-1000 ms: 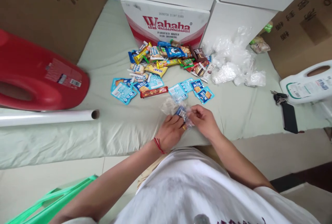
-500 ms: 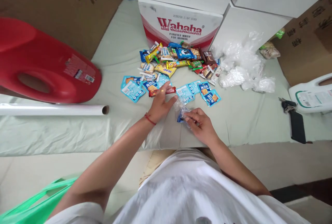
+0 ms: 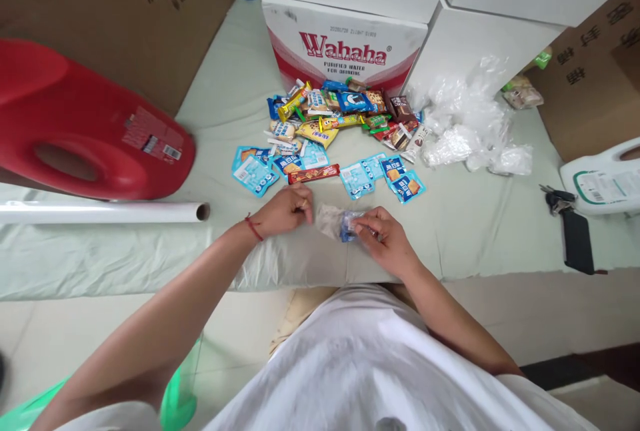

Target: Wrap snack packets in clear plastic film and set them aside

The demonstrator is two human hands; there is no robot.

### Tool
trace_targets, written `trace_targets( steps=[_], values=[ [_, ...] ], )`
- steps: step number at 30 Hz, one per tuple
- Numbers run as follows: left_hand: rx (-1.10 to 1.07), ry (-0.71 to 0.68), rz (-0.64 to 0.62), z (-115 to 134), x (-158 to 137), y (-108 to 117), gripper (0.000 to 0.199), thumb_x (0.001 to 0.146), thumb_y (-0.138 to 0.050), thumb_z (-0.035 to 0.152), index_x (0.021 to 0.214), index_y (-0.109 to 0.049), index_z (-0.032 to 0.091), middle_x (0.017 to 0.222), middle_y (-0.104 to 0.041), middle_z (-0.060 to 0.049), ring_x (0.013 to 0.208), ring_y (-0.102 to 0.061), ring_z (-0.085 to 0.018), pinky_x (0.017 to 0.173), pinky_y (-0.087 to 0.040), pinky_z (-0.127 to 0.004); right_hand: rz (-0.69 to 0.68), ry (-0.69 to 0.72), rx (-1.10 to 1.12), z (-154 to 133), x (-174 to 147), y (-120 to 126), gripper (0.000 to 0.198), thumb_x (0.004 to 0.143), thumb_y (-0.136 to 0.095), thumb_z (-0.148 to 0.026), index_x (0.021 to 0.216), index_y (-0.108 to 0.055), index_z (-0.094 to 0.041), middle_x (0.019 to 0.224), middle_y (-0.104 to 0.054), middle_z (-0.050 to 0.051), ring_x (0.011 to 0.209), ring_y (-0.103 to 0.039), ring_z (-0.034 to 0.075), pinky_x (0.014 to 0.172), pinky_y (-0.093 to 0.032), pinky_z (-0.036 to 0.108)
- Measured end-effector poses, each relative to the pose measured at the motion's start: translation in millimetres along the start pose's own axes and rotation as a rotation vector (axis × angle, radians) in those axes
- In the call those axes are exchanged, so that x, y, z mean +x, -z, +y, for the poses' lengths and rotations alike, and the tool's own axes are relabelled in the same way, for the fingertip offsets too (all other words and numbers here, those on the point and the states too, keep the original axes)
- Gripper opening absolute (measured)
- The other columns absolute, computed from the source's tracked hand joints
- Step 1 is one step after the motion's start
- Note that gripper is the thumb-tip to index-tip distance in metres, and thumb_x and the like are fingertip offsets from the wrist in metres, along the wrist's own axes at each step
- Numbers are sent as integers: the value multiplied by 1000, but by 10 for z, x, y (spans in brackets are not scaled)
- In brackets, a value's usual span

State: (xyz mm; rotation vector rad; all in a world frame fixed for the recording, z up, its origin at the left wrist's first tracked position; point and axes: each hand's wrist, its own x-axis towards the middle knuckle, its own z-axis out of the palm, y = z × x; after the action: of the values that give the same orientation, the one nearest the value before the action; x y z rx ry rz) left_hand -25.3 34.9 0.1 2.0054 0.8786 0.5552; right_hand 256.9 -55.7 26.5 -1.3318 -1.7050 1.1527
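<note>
My right hand (image 3: 383,238) pinches a small blue packet (image 3: 349,226) inside a clear plastic bag (image 3: 329,221) near the table's front edge. The loose part of the bag stretches left to my left hand (image 3: 287,210). The left fingers are curled and closed at the bag's end, and their tips are partly hidden. Just beyond the hands lies a red snack bar (image 3: 314,174). Light-blue snack packets (image 3: 357,180) lie to the right of it, with dark-blue biscuit packets (image 3: 404,181) farther right. Another light-blue packet (image 3: 255,174) rests on the left.
A heap of mixed wrapped snacks (image 3: 345,111) sits before a Wahaha carton (image 3: 345,44). Crumpled clear bags (image 3: 465,118) are piled at right. A red jug (image 3: 165,131) and a white tube (image 3: 100,211) occupy the left. Keys (image 3: 557,199) and a black case (image 3: 577,241) lie far right.
My left hand has drawn back from over the red snack bar to the left and nearer me, its fingers now curled. The bag's loose end has swung left. My right hand has barely moved.
</note>
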Motion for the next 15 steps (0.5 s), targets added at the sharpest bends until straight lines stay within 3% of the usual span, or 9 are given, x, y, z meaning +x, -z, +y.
trace_targets(
  steps=[3,5,7,9,11,13,15],
  values=[
    [32,63,146,57,-100,4,30,88,-56,27,63,-71,20,73,-62,-5,82,-57,-21,90,-48,-42,-29,34,-44,-54,10,10,31,103,-57,-45,102,-80,-23,92,-57,4,85,-61,16,73,-50,29],
    [54,104,272,129,-59,-60,34,96,-47,33,79,-73,19,87,-65,-7,92,-59,-24,95,-49,-44,-43,64,-93,-85,8,7,39,104,-52,-50,95,-79,-23,89,-55,4,85,-60,17,77,-51,31],
    [123,137,320,212,38,-173,33,98,-49,41,104,-73,18,111,-67,-11,111,-59,-28,104,-46,-49,-46,78,-133,-107,-1,-2,47,105,-48,-54,88,-78,-22,89,-55,5,86,-60,18,81,-51,32],
    [235,174,245,290,126,-301,37,90,-62,44,116,-70,20,129,-64,-13,123,-54,-33,110,-42,-56,-35,73,-150,-116,-17,-9,51,106,-45,-56,86,-76,-21,91,-55,5,87,-61,18,82,-51,33],
    [320,209,129,361,149,-405,29,82,-70,38,103,-73,20,135,-63,-13,127,-51,-37,109,-41,-62,-10,64,-144,-111,-41,-13,53,107,-43,-55,86,-76,-20,94,-57,6,89,-62,18,83,-51,32],
    [352,223,78,437,91,-467,13,78,-70,30,85,-71,19,131,-65,-14,126,-52,-38,106,-44,-59,17,55,-130,-90,-67,-21,50,108,-42,-51,88,-76,-21,97,-59,7,90,-63,18,83,-51,32],
    [308,239,83,531,-21,-500,7,79,-66,26,81,-67,19,115,-69,-13,113,-60,-32,98,-50,-50,43,63,-140,-56,-90,-46,39,107,-47,-43,94,-77,-21,98,-60,7,91,-63,19,84,-52,33]
  ],
)
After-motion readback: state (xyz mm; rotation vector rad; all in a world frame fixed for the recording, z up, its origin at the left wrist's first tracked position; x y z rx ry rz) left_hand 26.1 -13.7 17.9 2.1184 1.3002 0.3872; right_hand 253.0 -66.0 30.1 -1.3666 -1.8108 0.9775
